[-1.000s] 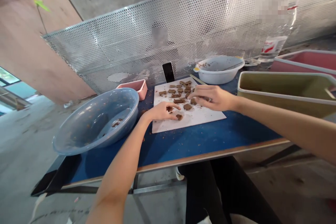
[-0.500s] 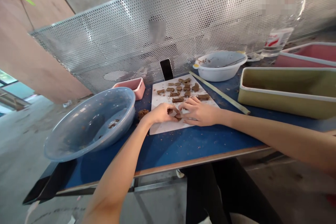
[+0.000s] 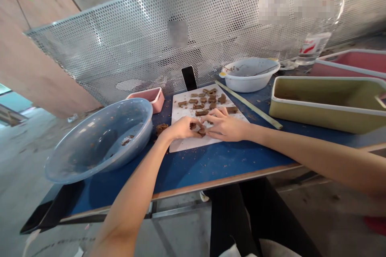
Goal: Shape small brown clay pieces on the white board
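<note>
On a white board (image 3: 181, 144) lie several small brown clay pieces (image 3: 212, 98), some short and blocky, others longer. Near the board's front edge, a piece of brown clay (image 3: 201, 131) is pinched between my two hands. My left hand (image 3: 181, 127) curls around its left side, thumb and forefinger closed on it. From the right, my right hand (image 3: 224, 127) presses bent fingertips against the same piece. Fingers cover much of the clay, so its full shape is hidden. A crumbly brown lump (image 3: 162, 129) sits on the blue table (image 3: 193, 168) left of the board.
A large blue basin (image 3: 99, 140) and a small pink box (image 3: 157, 100) stand at left. A phone (image 3: 189, 78) leans behind the board. Rightward are a pale stick (image 3: 250, 105), white basin (image 3: 250, 82), green trough (image 3: 316, 116), pink trough (image 3: 346, 62) and plastic bottle (image 3: 314, 46). Perforated metal (image 3: 126, 48) backs the table.
The view has shifted slightly, so everything sits a little farther left. Both hands stay at the same piece of clay, their fingers slightly rearranged, and more of it shows between them.
</note>
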`<state>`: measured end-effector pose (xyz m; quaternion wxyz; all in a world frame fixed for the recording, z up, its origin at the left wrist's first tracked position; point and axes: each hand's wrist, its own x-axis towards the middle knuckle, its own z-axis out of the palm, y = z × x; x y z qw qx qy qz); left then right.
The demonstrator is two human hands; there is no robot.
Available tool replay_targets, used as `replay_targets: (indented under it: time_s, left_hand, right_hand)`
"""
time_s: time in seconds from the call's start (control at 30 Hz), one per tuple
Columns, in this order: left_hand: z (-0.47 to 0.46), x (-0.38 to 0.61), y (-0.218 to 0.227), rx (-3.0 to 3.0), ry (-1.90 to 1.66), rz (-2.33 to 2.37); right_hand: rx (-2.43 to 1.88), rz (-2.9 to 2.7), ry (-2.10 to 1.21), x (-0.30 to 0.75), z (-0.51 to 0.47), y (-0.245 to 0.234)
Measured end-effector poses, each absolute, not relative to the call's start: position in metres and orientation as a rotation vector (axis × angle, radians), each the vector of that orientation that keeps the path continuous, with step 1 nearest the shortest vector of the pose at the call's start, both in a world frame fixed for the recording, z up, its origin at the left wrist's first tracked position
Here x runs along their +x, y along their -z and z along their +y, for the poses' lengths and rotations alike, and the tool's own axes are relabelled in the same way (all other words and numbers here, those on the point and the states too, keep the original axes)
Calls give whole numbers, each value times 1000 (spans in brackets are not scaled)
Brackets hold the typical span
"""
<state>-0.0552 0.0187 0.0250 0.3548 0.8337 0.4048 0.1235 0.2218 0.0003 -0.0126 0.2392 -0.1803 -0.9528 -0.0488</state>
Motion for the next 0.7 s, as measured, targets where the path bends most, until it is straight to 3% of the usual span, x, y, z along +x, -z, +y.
replay_targets:
  time_s: [0.7]
  left_hand:
    - [21, -62, -31, 2171, -314, 973]
  right_hand:
    - [-548, -2673, -18, 219, -3, 12]
